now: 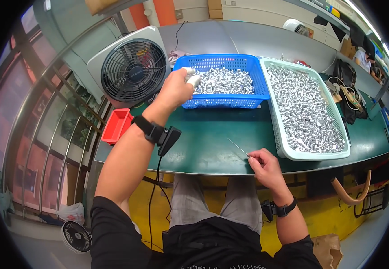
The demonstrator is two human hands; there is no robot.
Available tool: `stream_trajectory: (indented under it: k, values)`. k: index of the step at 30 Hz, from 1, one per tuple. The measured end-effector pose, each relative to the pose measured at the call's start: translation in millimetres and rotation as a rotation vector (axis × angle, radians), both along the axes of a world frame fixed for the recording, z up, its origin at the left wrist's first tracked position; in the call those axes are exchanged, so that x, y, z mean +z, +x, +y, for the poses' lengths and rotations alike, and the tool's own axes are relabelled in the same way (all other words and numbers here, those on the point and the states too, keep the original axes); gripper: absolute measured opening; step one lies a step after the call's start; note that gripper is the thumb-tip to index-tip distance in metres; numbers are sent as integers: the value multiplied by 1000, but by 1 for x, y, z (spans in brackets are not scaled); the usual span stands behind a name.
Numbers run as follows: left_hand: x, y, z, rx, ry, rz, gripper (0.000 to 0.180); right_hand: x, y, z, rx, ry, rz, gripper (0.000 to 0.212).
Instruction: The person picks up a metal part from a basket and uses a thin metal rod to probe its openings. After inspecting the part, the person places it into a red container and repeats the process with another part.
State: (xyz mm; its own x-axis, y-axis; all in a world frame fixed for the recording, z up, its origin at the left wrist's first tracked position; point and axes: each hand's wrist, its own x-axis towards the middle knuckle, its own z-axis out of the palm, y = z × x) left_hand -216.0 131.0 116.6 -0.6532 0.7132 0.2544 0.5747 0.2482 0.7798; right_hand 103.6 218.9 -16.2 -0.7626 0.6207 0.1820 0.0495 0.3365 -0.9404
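Note:
My left hand [179, 88] hangs over the left end of a blue plastic basket [226, 102]. White covers sit on its thumb and a fingertip, which are a little apart; I see nothing between them. Inside the basket lies a heap of small silvery metal parts [226, 81]. By the front edge of the green table, my right hand [267, 168] pinches a thin metal rod [238, 146] between thumb and fingers. The rod's slim end points up and to the left, above the tabletop. Its other end is hidden in the hand.
A pale green basket [280, 145] full of similar parts stands right of the blue one. At the left are a box fan [134, 67] and a small red bin [116, 126]. A black cable [155, 197] hangs from my left wrist strap. The table [199, 143] is green.

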Motion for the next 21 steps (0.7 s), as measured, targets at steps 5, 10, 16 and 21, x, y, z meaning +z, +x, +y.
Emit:
stream_trajectory:
  k: [5,10,16,21]
  values:
    - [17,-38,-28,49,88,237,36,1,1,1,32,51,27,9]
    - [68,-105,-91,343,118,765,46,6,3,-2,27,98,-4,7]
    - [107,-185,-119,551,-297,1176,75,15,-1,-9,23,112,-50,5]
    - [108,-212,-116,542,-399,1039,86,19,-6,-10,11,112,-82,6]
